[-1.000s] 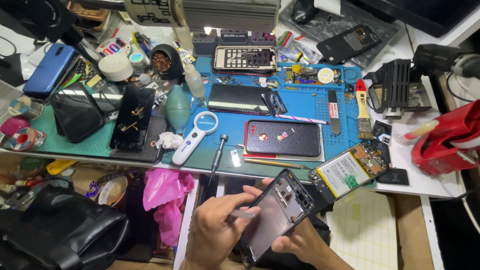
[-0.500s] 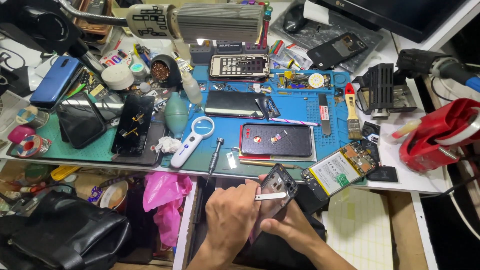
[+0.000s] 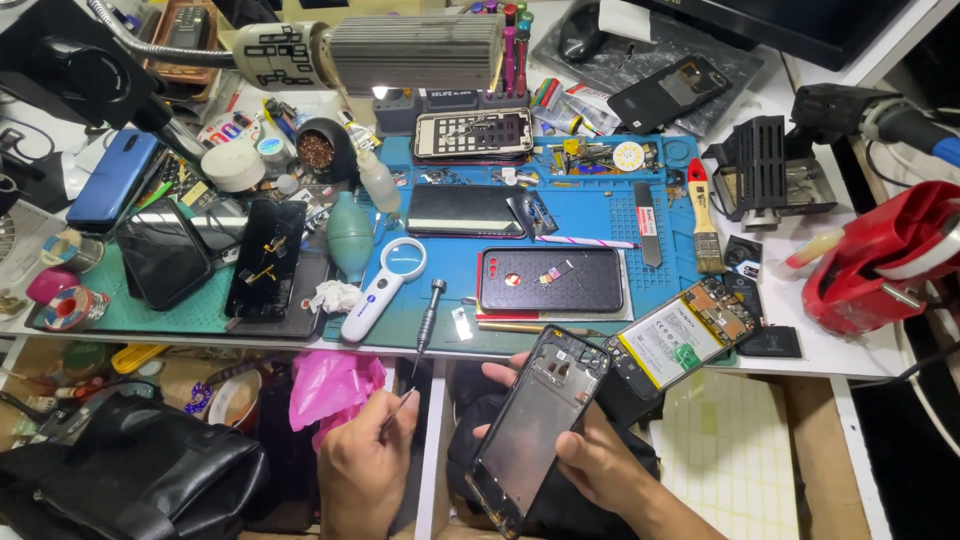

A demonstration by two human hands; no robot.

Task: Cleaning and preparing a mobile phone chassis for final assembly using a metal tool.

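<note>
Black phone frame gripped by right hand; left hand pinches tweezers.

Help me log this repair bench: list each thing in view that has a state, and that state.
Phone frame: opened, emptied, tilted, held in right hand.
Tweezers: pinched in left hand.
Screwdriver: lying loose on blue mat.
Magnifying glass: lying flat.
Battery and board assembly: removed, lying at mat edge.
Brush: lying flat.
Desk lamp: cannot tell if lit.
</note>
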